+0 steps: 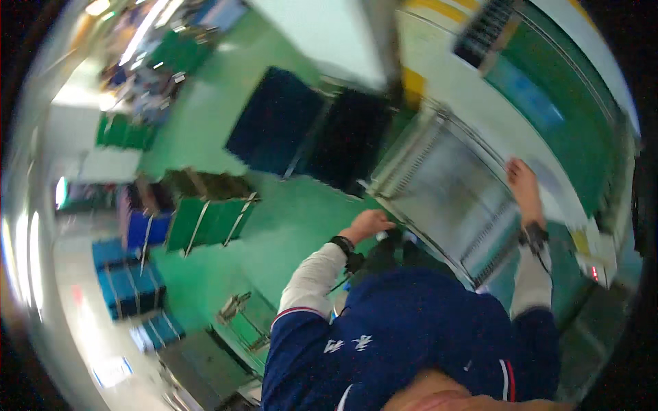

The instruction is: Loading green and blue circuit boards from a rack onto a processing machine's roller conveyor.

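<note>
- Left hand: fingers curled together, just beside the metal frame.
- That frame lies between both hands' fingers; an even, two-sided hold seems steadiest.
- Right hand: near its right rail; cannot tell whether fingers close.

The framed stand is silvery grey, the floor green, the shirt navy with red-and-white stripes; a green panel borders the right edge of the cream machine.

The green floor carries 2 dark blocks and a strapped green stack.
</note>
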`<control>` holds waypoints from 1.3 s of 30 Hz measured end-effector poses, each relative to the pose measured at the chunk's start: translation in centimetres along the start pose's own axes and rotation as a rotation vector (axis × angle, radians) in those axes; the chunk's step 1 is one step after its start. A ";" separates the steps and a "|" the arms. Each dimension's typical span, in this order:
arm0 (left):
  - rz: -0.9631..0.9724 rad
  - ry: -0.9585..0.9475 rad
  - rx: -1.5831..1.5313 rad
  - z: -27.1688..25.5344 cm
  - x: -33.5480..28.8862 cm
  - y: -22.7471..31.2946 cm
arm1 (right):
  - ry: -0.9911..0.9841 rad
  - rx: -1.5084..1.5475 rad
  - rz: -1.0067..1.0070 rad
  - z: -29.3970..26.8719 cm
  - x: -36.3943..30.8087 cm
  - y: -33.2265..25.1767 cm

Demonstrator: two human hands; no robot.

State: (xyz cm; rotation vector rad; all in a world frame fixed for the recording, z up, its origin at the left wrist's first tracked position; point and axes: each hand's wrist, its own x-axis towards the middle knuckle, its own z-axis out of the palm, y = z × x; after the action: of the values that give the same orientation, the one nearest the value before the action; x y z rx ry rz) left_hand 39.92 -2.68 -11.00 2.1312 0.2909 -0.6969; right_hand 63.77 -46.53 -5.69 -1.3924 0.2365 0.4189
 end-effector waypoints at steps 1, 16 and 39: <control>0.021 0.026 0.005 1.0 0.5 -1.4 | -0.035 -0.036 0.018 3.4 -0.7 -1.3; -0.093 -0.072 -0.260 4.3 6.6 -1.0 | 0.277 -0.879 -0.078 5.7 13.8 5.4; -0.477 -0.301 -1.682 13.5 4.0 -4.7 | 0.139 -1.196 -0.311 6.5 20.0 10.1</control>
State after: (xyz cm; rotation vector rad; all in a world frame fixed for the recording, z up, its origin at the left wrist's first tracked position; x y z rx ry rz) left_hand 36.05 -10.68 -22.85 0.3466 0.8421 -0.6134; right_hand 77.08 -36.02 -21.77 -2.5884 -0.1715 0.1800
